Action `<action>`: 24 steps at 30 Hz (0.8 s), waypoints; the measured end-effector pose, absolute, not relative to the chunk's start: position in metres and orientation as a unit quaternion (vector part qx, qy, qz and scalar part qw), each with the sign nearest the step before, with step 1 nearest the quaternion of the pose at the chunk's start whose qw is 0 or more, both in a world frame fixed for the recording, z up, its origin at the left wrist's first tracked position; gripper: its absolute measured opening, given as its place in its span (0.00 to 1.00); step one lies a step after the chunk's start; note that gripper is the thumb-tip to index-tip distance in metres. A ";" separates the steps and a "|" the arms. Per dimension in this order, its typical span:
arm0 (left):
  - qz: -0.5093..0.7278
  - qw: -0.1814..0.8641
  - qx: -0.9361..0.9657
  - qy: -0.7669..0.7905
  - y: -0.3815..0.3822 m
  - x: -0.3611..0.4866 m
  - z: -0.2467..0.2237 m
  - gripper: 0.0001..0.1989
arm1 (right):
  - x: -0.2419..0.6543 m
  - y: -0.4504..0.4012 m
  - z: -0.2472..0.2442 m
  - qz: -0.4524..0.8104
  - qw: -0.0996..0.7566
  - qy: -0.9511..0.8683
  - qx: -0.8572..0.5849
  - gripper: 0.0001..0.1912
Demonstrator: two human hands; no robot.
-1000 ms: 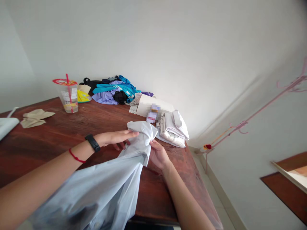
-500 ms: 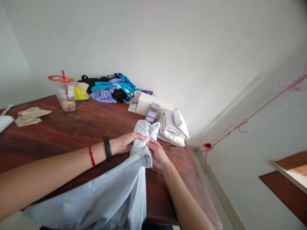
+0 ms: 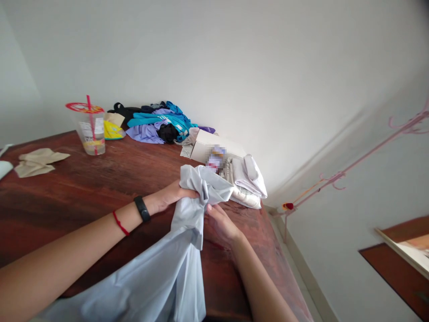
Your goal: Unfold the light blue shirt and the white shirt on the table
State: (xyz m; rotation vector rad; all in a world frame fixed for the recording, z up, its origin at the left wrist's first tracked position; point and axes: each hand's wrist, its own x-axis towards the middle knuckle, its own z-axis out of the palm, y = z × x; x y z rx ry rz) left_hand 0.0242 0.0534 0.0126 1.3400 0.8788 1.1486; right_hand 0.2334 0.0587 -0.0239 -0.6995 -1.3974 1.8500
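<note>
A pale grey-blue garment (image 3: 182, 243), probably a shirt, hangs in folds from between my hands over the near edge of the wooden table (image 3: 140, 170). My left hand (image 3: 170, 195) is closed on its bunched upper part from the left, thumb lying across the cloth and the other fingers hidden behind it. On the right side of the bunch, my right hand (image 3: 223, 223) has its thumb against the fabric just below a flared-out fold. Its other fingers are mostly covered by the cloth, and it seems to grip the garment's edge.
Folded white clothes (image 3: 250, 181) lie just beyond my hands, beside a white box (image 3: 204, 145). Farther left are a heap of blue, lilac and black clothes (image 3: 157, 121), a plastic cup with a straw (image 3: 92, 132) and brown paper napkins (image 3: 42, 162). A pink coat rack (image 3: 335, 179) leans at right.
My hands have moved apart: the left shifted left, the right slid slightly down. The garment's top fold has spread out toward the right, over the edge of the folded clothes.
</note>
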 end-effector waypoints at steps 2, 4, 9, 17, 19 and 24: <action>0.494 0.485 0.610 0.385 0.050 0.027 0.012 0.22 | 0.231 0.050 -0.026 0.756 0.307 -0.528 -0.236 0.32; 0.496 0.436 0.641 0.391 0.043 0.031 0.014 0.19 | 0.228 0.044 -0.030 0.765 0.291 -0.523 -0.238 0.36; 0.455 0.397 0.721 0.340 0.021 0.040 0.025 0.14 | 0.218 0.033 -0.031 0.746 0.298 -0.507 -0.312 0.28; 0.506 0.507 0.612 0.335 0.035 0.044 -0.003 0.27 | 0.220 0.037 -0.016 0.750 0.325 -0.445 -0.366 0.20; 0.441 0.576 0.622 0.295 0.036 0.045 -0.008 0.26 | 0.223 0.038 -0.019 0.764 0.300 -0.450 -0.351 0.21; 0.288 0.643 0.660 0.260 0.025 0.043 -0.003 0.21 | 0.224 0.030 -0.024 0.828 0.169 -0.457 -0.279 0.25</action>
